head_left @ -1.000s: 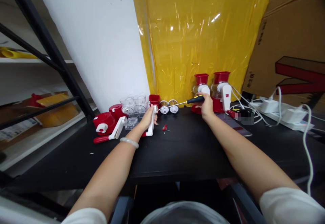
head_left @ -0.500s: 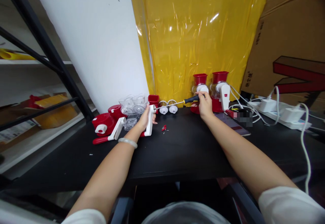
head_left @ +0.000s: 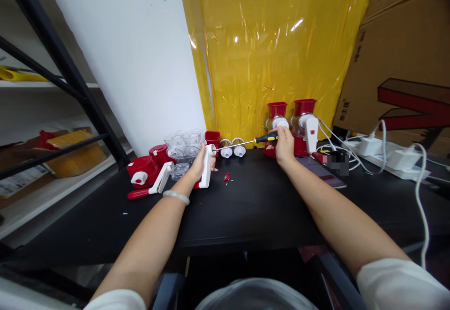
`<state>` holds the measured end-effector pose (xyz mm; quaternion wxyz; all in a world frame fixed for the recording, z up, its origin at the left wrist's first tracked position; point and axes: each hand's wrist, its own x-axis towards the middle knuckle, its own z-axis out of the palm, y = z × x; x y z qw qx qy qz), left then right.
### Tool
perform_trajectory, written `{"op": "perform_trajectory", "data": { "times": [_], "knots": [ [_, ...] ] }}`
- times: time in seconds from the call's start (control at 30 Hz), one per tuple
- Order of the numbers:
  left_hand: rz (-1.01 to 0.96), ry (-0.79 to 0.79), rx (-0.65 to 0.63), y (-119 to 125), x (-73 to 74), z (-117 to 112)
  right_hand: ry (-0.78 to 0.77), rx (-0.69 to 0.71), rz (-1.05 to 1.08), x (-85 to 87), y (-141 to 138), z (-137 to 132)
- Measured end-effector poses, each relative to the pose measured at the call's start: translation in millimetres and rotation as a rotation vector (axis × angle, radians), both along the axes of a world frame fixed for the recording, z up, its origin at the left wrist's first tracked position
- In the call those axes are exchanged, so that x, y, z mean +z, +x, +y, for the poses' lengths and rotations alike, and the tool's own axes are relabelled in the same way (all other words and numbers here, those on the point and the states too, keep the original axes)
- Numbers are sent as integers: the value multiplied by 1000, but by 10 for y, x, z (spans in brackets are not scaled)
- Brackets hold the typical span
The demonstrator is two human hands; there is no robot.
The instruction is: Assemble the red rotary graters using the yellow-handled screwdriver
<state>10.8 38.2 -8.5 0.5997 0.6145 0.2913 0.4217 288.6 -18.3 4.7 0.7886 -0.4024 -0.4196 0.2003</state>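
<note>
My left hand (head_left: 199,164) is closed around a white crank handle (head_left: 207,172) with a red grip at its lower end, held upright above the black table. In my right hand (head_left: 284,145) is a screwdriver (head_left: 266,137) with a black and yellow handle, fingers wrapped round its back end. Its long metal shaft runs left, nearly level, and the tip meets the top of the crank handle; the exact contact is too small to see. A small red piece (head_left: 227,177) and tiny bits lie on the table between my hands.
Left of my hands stand red housings (head_left: 143,171), one with a white crank, beside clear plastic parts (head_left: 181,169). White-based drums (head_left: 239,151) stand at the back. Two red-and-white rotary graters (head_left: 305,127), a tablet (head_left: 321,172) and a power strip (head_left: 390,160) with cables occupy the right.
The screwdriver's handle has turned in my right hand, showing more yellow now. My right fingers have shifted slightly, while my left hand and the crank handle stay nearly in place.
</note>
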Motion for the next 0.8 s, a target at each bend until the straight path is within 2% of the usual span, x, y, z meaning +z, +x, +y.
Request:
{"op": "perform_trajectory", "data": {
  "times": [0.17,0.37,0.8],
  "knots": [
    [-4,-3,-34,2,18,-26,93,45,18,32,-3,-43],
    [-13,-22,-83,-12,47,-44,23,40,26,45,-7,-46],
    [-116,-38,-235,-57,28,20,11,-59,-26,54,-5,-58]
  ]
}}
